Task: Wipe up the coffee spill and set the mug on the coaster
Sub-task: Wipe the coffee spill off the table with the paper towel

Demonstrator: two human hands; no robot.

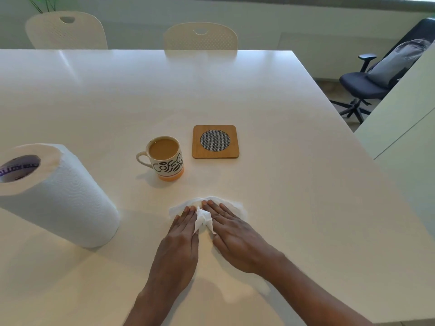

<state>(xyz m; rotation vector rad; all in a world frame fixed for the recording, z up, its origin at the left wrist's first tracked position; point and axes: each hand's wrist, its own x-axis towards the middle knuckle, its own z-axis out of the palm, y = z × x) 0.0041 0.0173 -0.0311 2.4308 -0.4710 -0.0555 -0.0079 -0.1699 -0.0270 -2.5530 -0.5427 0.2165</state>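
Note:
A white paper towel sheet (203,218) lies crumpled on the white table (282,184), near the front. My left hand (177,243) and my right hand (235,234) press flat on it side by side, fingers straight, with a fold of paper bunched up between them. The spill is hidden under the sheet. Behind the hands stands a mug (164,158) full of milky coffee, with black lettering, an orange base and its handle to the left. A square bamboo coaster (215,141) with a round patterned centre lies just right of the mug, apart from it.
A paper towel roll (56,196) stands at the left of the table. Two white chairs (200,36) are tucked in at the far edge. A dark office chair (376,81) stands on the floor beyond the table's right edge.

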